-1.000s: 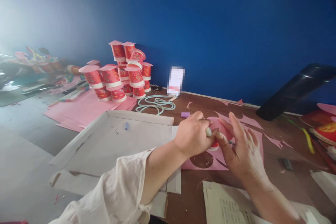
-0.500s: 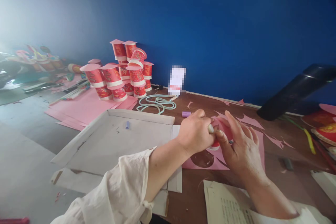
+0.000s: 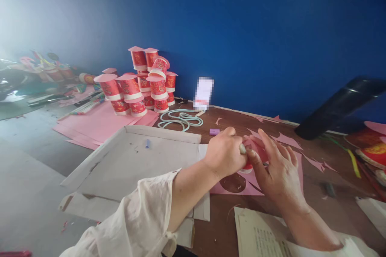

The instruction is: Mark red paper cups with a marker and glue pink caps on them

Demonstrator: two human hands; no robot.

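Observation:
A red paper cup (image 3: 247, 166) with a white rim is held low between my hands, and a pink paper disc (image 3: 258, 150) sits against it. My left hand (image 3: 226, 153) is closed in a fist at the cup's left side, hiding much of it. A pale oval piece, like a ring stone, shows on its finger. My right hand (image 3: 279, 170) curves around the cup's right side, thumb on the near side and fingers along the disc. Beneath them lies a pink paper sheet (image 3: 215, 188) with a round hole cut out.
Several lidded red cups (image 3: 129, 88) are stacked at the back left beside pink sheets (image 3: 81, 128). A shallow cardboard tray (image 3: 111, 168) lies left of my hands. A pale cable (image 3: 181, 118), purple cap (image 3: 214, 131), phone (image 3: 204, 92), black bottle (image 3: 334, 108) and printed papers (image 3: 259, 233) surround the work area.
Both hands keep nearly the same hold on the cup and disc. The view has shifted slightly; nothing has visibly been taken up or let go.

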